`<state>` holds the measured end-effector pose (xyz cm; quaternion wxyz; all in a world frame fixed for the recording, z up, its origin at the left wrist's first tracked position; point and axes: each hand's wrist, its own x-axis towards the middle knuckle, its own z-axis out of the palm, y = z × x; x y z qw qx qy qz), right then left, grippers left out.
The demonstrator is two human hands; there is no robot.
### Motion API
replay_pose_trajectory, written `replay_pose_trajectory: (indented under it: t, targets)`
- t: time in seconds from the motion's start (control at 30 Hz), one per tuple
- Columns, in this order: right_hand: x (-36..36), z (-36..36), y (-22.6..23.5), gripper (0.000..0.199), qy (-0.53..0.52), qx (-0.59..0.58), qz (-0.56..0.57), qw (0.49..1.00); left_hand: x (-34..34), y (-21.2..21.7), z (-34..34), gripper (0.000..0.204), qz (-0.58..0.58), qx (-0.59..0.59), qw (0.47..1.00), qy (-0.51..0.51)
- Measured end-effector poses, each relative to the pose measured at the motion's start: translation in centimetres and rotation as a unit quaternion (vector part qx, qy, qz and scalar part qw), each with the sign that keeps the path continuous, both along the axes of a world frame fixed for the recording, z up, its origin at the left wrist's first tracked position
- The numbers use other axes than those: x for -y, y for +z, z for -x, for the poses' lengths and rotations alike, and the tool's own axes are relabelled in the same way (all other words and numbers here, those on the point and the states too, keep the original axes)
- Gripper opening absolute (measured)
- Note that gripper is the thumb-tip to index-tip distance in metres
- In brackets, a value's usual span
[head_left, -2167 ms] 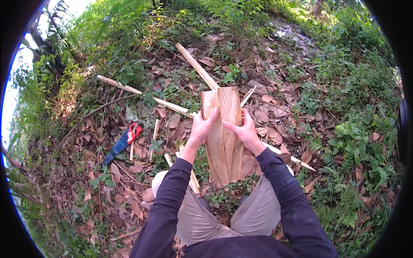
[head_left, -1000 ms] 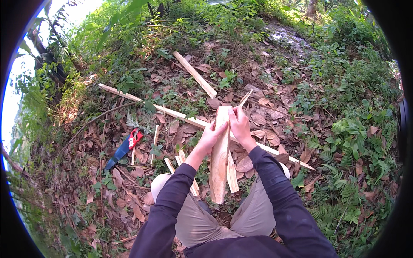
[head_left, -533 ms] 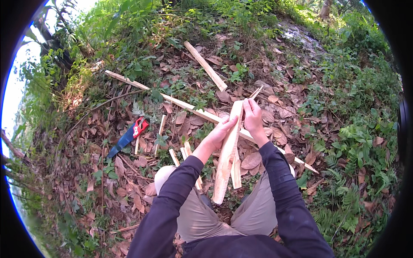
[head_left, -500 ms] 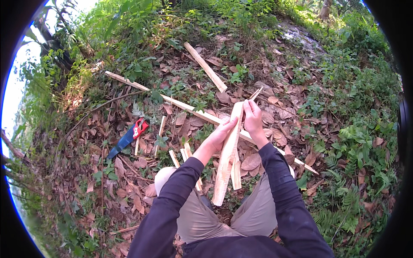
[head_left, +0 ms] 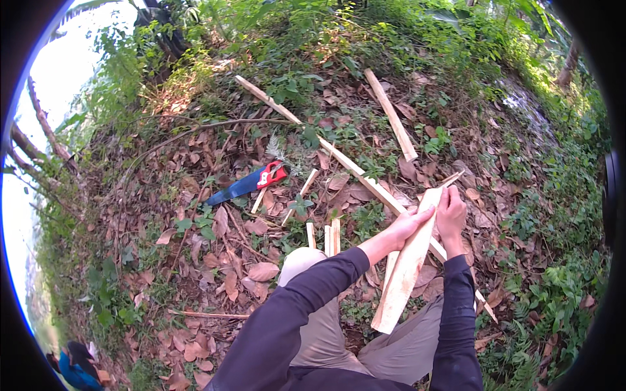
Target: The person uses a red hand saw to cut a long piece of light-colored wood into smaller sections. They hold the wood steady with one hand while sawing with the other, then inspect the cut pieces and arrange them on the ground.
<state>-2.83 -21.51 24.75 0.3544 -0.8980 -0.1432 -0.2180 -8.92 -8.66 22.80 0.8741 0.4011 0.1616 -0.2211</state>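
Both my hands hold a pale split slab of wood [head_left: 405, 267], tilted with its top end up and its lower end near my knees. My left hand [head_left: 409, 225] grips its left edge near the top. My right hand [head_left: 451, 212] closes around the top right edge. A thin splinter [head_left: 451, 178] sticks out beyond the slab's top. I am crouched over leaf-covered ground, in dark sleeves and beige trousers.
A handsaw with a blue blade and red handle [head_left: 251, 184] lies on the leaves to the left. Long split sticks [head_left: 326, 144] and a short plank [head_left: 390, 115] lie ahead; short stakes [head_left: 331, 236] by my knee. Green undergrowth rings the slope. A person in blue [head_left: 75, 366] at lower left.
The wide slab that faced me has turned edge-on and shifted right in my hands. My view has swung, so the saw now appears nearer the middle.
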Motion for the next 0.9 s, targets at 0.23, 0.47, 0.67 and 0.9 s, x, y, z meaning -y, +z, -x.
replay_pose_trajectory:
  t: [0.23, 0.47, 0.67, 0.9]
  targets:
    - [-1.4, 0.2, -0.4, 0.026, 0.05, -0.093, -0.037, 0.994, -1.0, -2.2, -1.4, 0.05, -0.04, -0.029, 0.997, 0.055]
    - [0.4, -3.3, -5.8, 0.025, -0.003, -0.23, -0.269, 0.935, -1.4, -2.7, -2.3, 0.048, -0.026, -0.005, 1.0, -0.004]
    - [0.1, -2.8, -4.3, 0.024, -0.006, -0.266, -0.324, 0.908, -1.3, -2.2, -2.1, 0.052, -0.053, 0.02, 0.998, 0.009]
    - [0.5, -3.1, -4.5, 0.023, -0.027, -0.302, -0.35, 0.886, -2.6, -1.9, -1.8, 0.058, -0.131, 0.009, 0.99, -0.043]
